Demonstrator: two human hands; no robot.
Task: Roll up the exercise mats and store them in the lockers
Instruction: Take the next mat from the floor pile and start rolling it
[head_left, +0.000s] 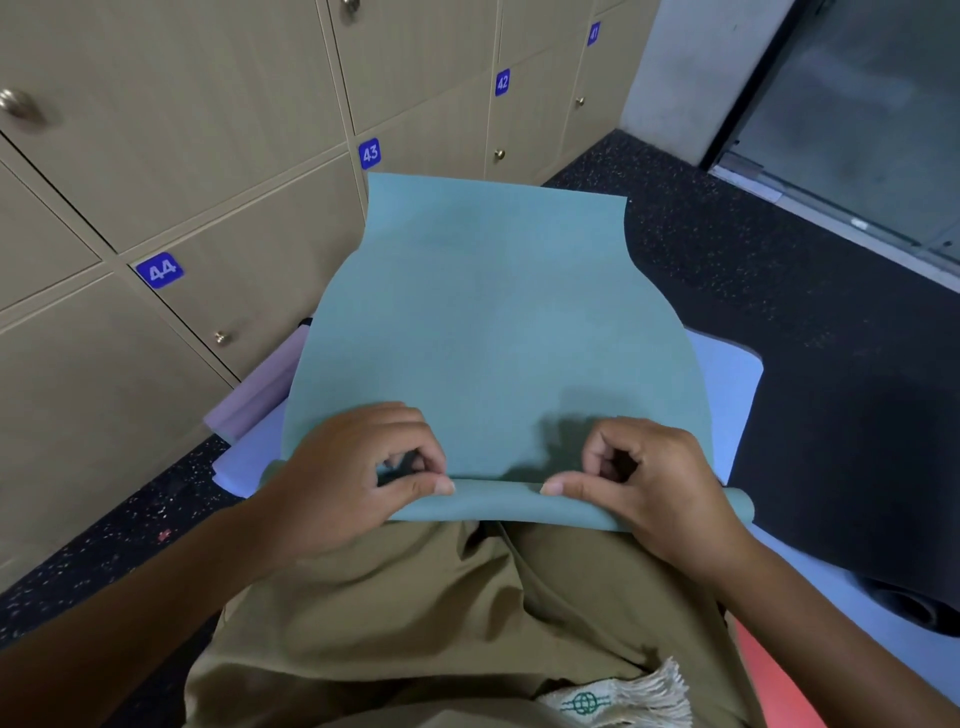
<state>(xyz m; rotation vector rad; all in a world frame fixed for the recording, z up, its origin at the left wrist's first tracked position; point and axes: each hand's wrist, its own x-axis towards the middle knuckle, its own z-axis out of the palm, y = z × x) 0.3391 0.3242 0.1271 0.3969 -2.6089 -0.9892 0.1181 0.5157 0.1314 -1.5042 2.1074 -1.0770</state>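
**Green mat: near edge rolled, both hands on the roll**

Khaki trousers fill the lower centre of the frame, with a fringed cloth bearing a green globe mark at the bottom edge. Just above them, the green mat lies flat, running from lower centre to upper centre; its near edge is turned into a narrow roll lying across the frame.

Left hand: fingers curled over the roll's left part, thumb laid along its top, gripping it. Right hand: fingers likewise curled, thumb pointing left along the roll, gripping its right part.

Under the green mat lies a pale blue mat, showing at both sides. A lilac mat shows at centre left, against the lockers. A black rolled mat sits at lower right, and a red surface at the bottom right corner.

Lockers numbered 41 to 44 occupy the upper left, doors closed. Speckled black floor lies at right.
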